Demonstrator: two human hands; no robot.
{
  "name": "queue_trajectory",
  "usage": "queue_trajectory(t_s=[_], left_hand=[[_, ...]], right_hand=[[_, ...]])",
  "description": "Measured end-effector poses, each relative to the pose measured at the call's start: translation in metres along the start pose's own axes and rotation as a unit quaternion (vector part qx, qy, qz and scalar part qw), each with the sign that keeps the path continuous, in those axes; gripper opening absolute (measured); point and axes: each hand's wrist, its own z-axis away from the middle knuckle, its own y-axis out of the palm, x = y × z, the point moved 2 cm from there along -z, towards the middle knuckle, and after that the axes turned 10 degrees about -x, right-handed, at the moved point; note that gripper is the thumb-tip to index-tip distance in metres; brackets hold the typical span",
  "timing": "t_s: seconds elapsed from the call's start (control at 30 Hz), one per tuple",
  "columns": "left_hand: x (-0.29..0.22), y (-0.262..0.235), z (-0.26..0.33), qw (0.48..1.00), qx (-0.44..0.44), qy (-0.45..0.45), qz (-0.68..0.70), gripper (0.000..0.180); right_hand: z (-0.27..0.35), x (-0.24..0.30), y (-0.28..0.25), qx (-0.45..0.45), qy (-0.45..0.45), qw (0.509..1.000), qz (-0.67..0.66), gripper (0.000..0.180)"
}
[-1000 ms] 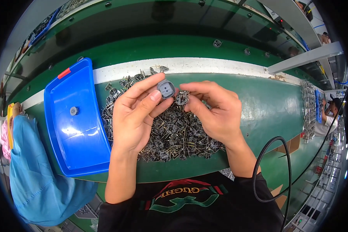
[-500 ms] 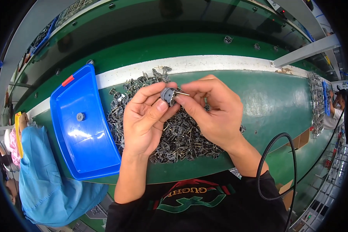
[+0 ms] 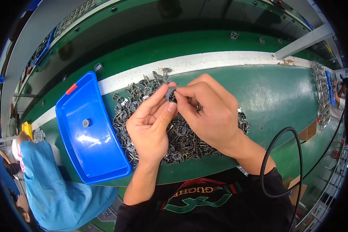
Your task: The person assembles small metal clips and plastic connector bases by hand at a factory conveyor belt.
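Note:
Between the thumb and fingers of my left hand [image 3: 149, 127] is a small round grey part [image 3: 170, 92] with dark inner pieces, held upright above the heap. My right hand [image 3: 216, 112] meets it from the right, thumb and forefinger pinched together at its edge. What sits inside that pinch is hidden by the fingertips. Under both hands spreads a heap of small dark parts with thin metal pins [image 3: 181, 145]. To the left stands a blue tray [image 3: 94, 149] with one round grey part [image 3: 86, 123] inside.
A white rail [image 3: 205, 58] divides the green table [image 3: 282, 89] from a green belt [image 3: 197, 40] carrying several spaced round parts. A black cable [image 3: 263, 166] loops by my right forearm. At the left a co-worker's blue sleeve [image 3: 46, 174] reaches near the tray.
My right fingertips have closed in on the round part, covering the metal pin that stuck out before. The view has shifted slightly, and the parts on the belt appear farther right.

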Motion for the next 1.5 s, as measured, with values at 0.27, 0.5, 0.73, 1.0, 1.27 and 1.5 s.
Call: queue_trajectory(t_s=[0.27, 0.5, 0.73, 1.0, 1.27, 1.5], left_hand=[[-0.035, -0.003, -0.034, 0.950, -0.066, 0.127, -0.276, 0.026], [-0.031, -0.023, -0.183, 0.763, -0.019, 0.175, -0.622, 0.024], [0.000, -0.040, -0.239, 0.675, -0.020, 0.180, -0.716, 0.025], [-0.074, -0.089, -0.222, 0.568, 0.089, 0.122, -0.809, 0.050], [-0.055, -0.085, -0.220, 0.654, 0.097, 0.132, -0.738, 0.043], [-0.048, -0.019, -0.128, 0.803, 0.039, 0.170, -0.570, 0.031]], right_hand=[[-0.022, -0.036, -0.033, 0.180, 0.193, 0.951, -0.159, 0.030], [-0.013, -0.099, -0.070, 0.337, 0.087, 0.928, 0.130, 0.020], [0.002, -0.098, -0.031, 0.209, -0.012, 0.975, 0.069, 0.016], [0.002, -0.105, -0.035, 0.224, -0.030, 0.974, 0.030, 0.012], [0.003, -0.100, -0.036, 0.279, 0.027, 0.960, 0.009, 0.015], [0.002, -0.100, -0.050, 0.218, 0.031, 0.975, 0.024, 0.015]])
